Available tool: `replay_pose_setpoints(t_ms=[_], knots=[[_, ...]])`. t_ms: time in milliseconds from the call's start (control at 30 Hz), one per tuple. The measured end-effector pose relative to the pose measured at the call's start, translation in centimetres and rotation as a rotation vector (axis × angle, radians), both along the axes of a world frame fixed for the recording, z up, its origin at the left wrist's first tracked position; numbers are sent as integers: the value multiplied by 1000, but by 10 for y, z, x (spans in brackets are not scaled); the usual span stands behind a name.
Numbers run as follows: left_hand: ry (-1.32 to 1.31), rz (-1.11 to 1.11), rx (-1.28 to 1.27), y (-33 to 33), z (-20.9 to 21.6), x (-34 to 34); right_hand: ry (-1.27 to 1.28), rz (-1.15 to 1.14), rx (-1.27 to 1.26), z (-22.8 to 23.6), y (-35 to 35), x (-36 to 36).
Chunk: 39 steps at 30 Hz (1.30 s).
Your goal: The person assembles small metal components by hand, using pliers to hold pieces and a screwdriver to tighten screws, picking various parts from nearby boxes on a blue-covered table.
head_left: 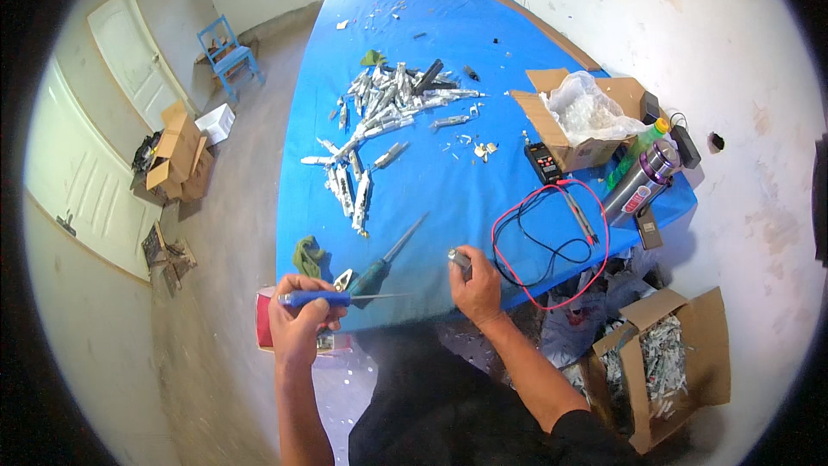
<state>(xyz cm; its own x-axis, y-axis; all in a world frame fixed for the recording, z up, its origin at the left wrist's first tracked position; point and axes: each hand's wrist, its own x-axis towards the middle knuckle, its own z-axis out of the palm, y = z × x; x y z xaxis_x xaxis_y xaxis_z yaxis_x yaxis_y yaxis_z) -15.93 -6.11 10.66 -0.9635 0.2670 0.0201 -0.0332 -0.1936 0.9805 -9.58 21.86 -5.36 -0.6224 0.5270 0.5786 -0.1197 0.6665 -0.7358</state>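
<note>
My left hand (302,315) is closed around the blue handle of a screwdriver (317,298), its thin metal shaft pointing right over the table's near edge. In my right hand (477,289) a small silver-grey block-shaped piece (461,261) is gripped; the fingers hide most of it. Just beyond the left hand lies a second tool with a dark green handle (371,278) and a long pointed shaft, aimed away to the right. A crumpled green cloth (308,256) sits near it. Farther off is a heap of slim silver-and-white units (384,103), several apart from the pile.
Blue sheeting (414,181) covers the long table. On its right stand an open carton (582,154) with a plastic bag, a multimeter (543,164) with red and black leads, a green bottle (634,155) and a steel flask (642,181). A box of scraps (664,362) is below right.
</note>
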Motion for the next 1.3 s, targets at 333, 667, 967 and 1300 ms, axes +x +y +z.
replay_pose_setpoints(t_ms=[333,667,967,1300], knots=[[116,-14,89,-42,-31,88,-227,314,-353,43,-58,87],[178,65,-152,-40,-20,131,-161,392,-457,60,-73,121],[200,0,-68,-54,-27,134,-167,456,-610,54,-76,134],[206,37,-141,-48,-29,141,-124,477,-673,55,-84,137]])
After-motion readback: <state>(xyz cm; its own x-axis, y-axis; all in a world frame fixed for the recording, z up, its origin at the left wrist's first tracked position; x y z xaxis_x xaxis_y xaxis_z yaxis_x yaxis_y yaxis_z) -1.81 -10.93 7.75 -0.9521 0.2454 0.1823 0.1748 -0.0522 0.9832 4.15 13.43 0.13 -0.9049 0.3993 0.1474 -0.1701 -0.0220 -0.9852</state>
